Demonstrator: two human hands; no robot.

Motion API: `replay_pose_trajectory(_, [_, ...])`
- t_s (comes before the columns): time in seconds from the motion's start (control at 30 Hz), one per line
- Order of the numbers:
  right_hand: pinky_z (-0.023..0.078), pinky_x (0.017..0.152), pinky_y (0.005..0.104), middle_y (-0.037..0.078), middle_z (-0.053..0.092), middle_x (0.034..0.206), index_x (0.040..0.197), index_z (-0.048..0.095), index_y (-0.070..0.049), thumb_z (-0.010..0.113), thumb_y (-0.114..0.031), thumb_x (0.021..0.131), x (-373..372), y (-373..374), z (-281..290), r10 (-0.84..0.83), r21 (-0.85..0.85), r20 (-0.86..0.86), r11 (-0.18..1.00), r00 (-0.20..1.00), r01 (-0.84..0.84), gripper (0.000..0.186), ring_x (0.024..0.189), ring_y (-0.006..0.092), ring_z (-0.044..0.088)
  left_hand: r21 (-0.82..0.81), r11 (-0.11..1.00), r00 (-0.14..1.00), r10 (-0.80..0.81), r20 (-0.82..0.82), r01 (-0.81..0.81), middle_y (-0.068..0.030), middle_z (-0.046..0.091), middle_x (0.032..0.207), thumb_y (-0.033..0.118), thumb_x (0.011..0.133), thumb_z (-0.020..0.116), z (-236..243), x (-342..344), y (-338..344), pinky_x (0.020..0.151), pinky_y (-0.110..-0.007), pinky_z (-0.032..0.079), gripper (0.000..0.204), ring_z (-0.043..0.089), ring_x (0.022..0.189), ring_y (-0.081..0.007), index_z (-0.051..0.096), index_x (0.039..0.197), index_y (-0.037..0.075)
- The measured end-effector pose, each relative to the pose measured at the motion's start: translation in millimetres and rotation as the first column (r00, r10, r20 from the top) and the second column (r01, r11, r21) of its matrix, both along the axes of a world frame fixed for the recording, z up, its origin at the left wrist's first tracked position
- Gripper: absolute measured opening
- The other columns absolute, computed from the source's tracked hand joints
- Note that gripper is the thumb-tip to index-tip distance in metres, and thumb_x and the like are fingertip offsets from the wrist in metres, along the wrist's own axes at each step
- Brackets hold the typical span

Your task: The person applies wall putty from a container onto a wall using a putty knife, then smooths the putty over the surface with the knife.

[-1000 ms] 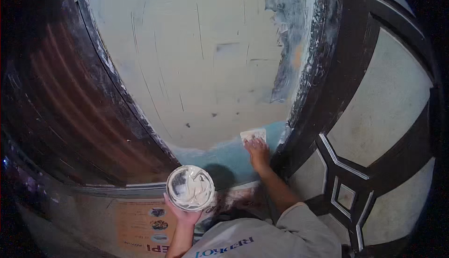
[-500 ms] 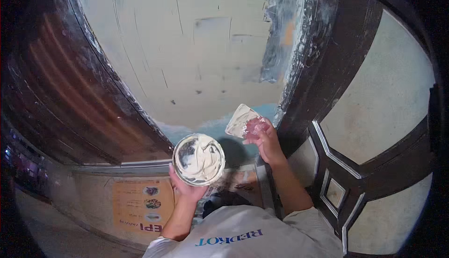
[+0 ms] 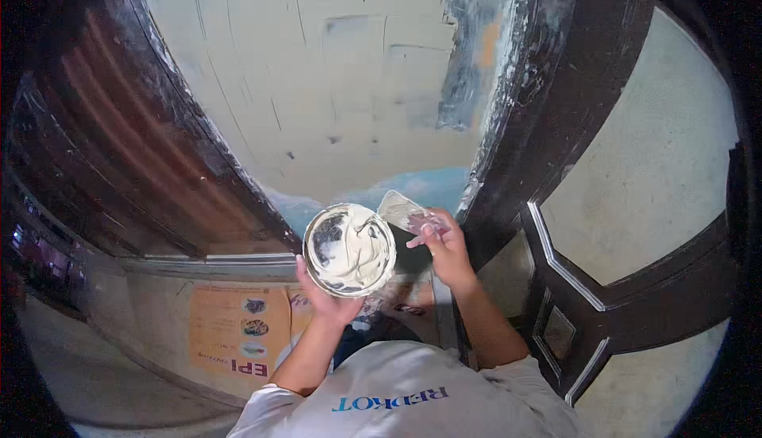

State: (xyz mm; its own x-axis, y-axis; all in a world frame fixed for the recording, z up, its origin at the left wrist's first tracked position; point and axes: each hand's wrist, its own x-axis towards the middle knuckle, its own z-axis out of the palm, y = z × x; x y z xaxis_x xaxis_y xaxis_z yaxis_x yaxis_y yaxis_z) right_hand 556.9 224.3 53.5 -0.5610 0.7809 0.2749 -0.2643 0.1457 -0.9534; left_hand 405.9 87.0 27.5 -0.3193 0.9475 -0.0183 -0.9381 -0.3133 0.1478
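My left hand (image 3: 329, 299) is wrapped round the lower left side of a round tub (image 3: 311, 275) of cream-coloured filler paste (image 3: 361, 247). The paste is smeared and swirled, and a dark patch of the tub's inside shows at its left. In my right hand (image 3: 444, 240) I grip a flat putty spreader (image 3: 399, 209), its blade coated with a thin layer of paste. The spreader's corner is close to the tub's upper right rim; whether they touch I cannot tell. Paste is smudged on my right fingers.
Ahead stands a wall panel (image 3: 317, 97) coated in cream paste, with bluish-grey bare areas at its right and lower edges. Dark wooden frames flank it, with brown slats (image 3: 143, 136) at left and a panelled door (image 3: 651, 152) at right. An orange printed sheet (image 3: 230, 327) lies below left.
The tub has moved up and slightly right. My right hand has brought the spreader lower and left, beside the tub, and its blade now carries less paste.
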Motion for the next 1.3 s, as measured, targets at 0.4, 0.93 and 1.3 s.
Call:
replay_pose_trajectory(0.4, [0.045, 0.089, 0.0375, 0.017, 0.063, 0.116, 0.125, 0.059, -0.006, 0.052, 0.0, 0.085, -6, 15, -12, -0.078, 0.622, 0.3, 0.771, 0.951, -0.133, 0.041, 0.099, 0.0331, 0.059, -0.013, 1.0, 1.0, 0.013, 0.027, -0.012, -0.0117, 0.041, 0.146, 0.069, 0.086, 0.039, 0, 0, 1, 0.108, -0.051, 0.035, 0.08, 0.043, 0.13, -0.0333, 0.039, 0.143, 0.013])
replay_pose_trajectory(0.93, [0.05, 0.082, 0.0361, 0.015, 0.068, 0.101, 0.111, 0.063, -0.004, 0.059, -0.006, 0.087, 32, 30, -21, -0.369, 0.611, 0.371, 0.788, 0.852, 0.076, 0.025, 0.09, 0.0286, 0.064, -0.099, 0.995, 0.998, 0.011, -0.062, -0.017, -0.0124, 0.036, 0.149, 0.072, 0.082, 0.039, -8, -1, 2, 0.109, -0.056, 0.031, 0.085, 0.039, 0.133, -0.0362, 0.035, 0.145, 0.015])
replay_pose_trajectory(1.3, [0.048, 0.075, 0.0282, 0.007, 0.064, 0.089, 0.111, 0.052, -0.002, 0.061, -0.008, 0.089, 37, 25, 0, -0.174, 0.219, 0.287, 0.969, 0.942, 0.112, 0.025, 0.084, 0.0105, 0.058, -0.065, 0.97, 0.873, 0.18, -0.453, -0.233, -0.0123, 0.037, 0.147, 0.074, 0.077, 0.047, -43, 2, -1, 0.109, -0.049, 0.033, 0.095, 0.041, 0.132, -0.0333, 0.032, 0.146, 0.011])
